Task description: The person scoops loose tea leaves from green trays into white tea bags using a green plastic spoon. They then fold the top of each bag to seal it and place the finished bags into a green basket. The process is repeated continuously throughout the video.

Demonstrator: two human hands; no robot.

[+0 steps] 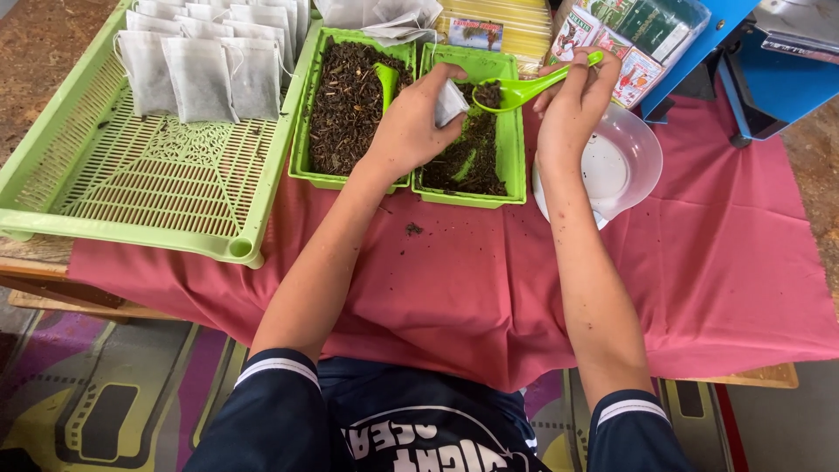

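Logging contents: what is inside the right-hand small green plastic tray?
The small green plastic tray holds dark loose tea leaves. The left hand and its white paper tea bag cover part of it.

Glossy plastic spoon point(524, 87), matt paper sachet point(450, 102), soft red cloth point(717, 262).

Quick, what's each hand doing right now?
Left hand: closed on a small white tea bag.
Right hand: closed on a green spoon loaded with dark tea leaves.
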